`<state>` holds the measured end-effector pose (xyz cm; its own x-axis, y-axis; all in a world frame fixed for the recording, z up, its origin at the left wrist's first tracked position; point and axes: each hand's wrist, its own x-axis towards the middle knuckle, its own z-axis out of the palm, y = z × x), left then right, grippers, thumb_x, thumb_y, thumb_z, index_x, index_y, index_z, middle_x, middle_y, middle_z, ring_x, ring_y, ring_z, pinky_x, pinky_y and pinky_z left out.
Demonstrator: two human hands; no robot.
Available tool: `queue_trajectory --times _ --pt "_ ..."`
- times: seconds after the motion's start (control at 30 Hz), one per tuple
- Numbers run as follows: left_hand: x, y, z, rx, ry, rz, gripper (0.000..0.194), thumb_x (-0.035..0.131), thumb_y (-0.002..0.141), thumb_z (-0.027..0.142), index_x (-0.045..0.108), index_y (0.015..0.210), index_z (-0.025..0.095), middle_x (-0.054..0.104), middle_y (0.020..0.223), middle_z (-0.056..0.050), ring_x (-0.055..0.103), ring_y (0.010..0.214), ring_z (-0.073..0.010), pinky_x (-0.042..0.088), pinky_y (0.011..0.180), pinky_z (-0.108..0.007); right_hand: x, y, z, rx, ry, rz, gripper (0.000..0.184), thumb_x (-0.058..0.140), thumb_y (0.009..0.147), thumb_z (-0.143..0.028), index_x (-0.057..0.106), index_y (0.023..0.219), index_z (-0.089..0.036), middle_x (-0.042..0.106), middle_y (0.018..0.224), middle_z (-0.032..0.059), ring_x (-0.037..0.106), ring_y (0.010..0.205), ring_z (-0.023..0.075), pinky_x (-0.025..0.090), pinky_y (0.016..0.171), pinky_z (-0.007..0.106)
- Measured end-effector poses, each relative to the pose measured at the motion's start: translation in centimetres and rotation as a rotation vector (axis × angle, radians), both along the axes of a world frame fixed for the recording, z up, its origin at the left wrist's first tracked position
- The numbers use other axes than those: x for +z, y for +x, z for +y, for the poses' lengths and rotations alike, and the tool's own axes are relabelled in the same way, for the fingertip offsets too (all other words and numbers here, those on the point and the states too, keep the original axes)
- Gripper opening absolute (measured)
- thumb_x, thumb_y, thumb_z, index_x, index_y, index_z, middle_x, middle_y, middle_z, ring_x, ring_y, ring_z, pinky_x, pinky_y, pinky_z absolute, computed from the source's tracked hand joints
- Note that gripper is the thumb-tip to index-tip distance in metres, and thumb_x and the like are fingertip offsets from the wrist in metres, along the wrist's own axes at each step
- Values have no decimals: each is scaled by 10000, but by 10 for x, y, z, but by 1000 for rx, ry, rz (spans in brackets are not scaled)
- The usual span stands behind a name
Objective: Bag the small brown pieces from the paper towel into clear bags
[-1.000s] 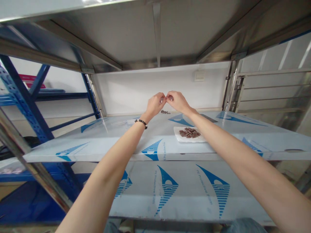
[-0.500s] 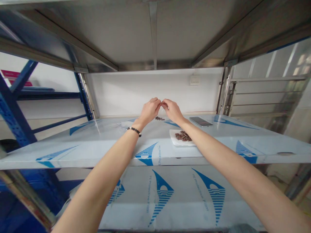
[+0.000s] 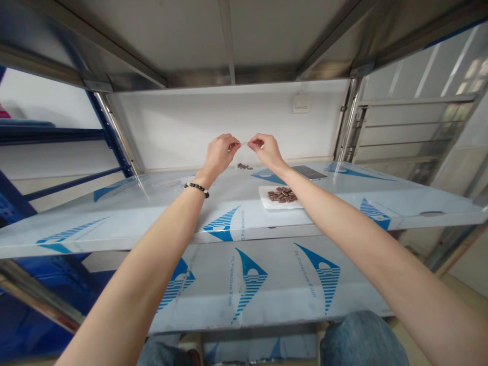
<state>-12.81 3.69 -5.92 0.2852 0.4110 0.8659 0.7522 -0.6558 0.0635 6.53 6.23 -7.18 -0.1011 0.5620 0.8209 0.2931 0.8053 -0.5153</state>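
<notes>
Head view shows the left hand and right hand raised over the back of a desk, and where their fingertips nearly met a moment earlier, they now stand drawn apart. Between them runs a thin clear strand, too fine to tell whether it is thread or film. Each grip appears to pinch one end of it between thumb and forefinger, with the other fingers curled in. Just below the gap lies a small heap of brown pieces, and to the right a white paper carries a larger pile of brown blocks. A dark phone lies beyond the paper, and a beaded bracelet circles the left wrist.
</notes>
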Motion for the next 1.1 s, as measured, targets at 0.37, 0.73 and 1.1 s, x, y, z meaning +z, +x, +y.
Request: queue_trajectory --times 0.37,0.73,1.1 --pt "-28 25 3 -485 -444 -810 164 688 827 318 622 750 189 602 738 -8 572 703 -147 485 649 -255 -3 -5 -12 359 -531 362 153 832 752 -244 694 767 -179 702 810 3 600 743 127 442 735 271" --pt "-32 10 6 -461 -530 -719 145 772 715 293 720 726 158 698 721 -39 618 672 -140 476 645 -257 -6 5 -14 213 -626 308 156 821 836 -145 698 742 -165 692 712 18 578 629 119 429 667 287" --pt "-40 16 8 -455 -558 -505 203 794 847 325 697 809 151 715 733 -47 628 658 -130 488 619 -242 -14 3 -14 248 -591 133 204 845 896 -197 673 790 -170 662 713 7 568 670 126 452 705 275"
